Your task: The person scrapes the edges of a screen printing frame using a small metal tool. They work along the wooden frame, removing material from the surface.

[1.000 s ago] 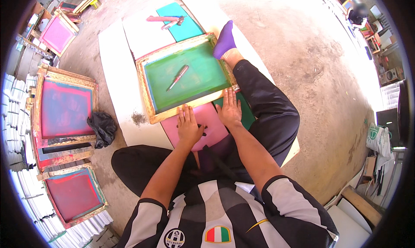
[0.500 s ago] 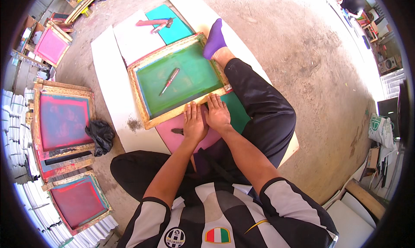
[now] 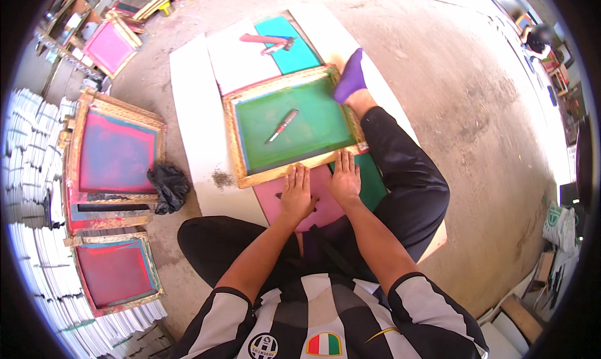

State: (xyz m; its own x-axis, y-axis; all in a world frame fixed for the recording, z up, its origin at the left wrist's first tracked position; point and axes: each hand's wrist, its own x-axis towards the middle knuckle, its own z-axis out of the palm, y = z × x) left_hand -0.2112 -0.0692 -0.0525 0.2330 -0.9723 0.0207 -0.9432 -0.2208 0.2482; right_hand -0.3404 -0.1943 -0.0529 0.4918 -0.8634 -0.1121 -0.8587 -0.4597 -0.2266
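A wooden screen-printing frame (image 3: 250,179) with green mesh (image 3: 325,118) lies flat between my legs. My left hand (image 3: 297,191) rests at its near edge, fingers stretched out and fingertips against the wood. Just to its right, my right hand (image 3: 345,176) lies at the same edge, also with straight fingers. Neither hand holds anything. A slim tool with a dark red handle and a metal tip (image 3: 282,127) lies on the mesh. Under and near my hands are a pink sheet (image 3: 268,194) and a dark green one (image 3: 370,187). A small dark object beside my left hand is partly hidden.
A hammer (image 3: 266,39) and a second metal tool lie on the teal sheet (image 3: 305,58) beyond. My purple-socked foot (image 3: 352,78) touches the frame's far right corner. At left are more printing frames (image 3: 119,147), a black plastic bag (image 3: 170,187) and paper stacks (image 3: 37,190). A person sits far right.
The whole view has shifted, so the scene sits further right. My hands have moved apart along the frame's near edge, leaving a gap between them. The tools lie as before.
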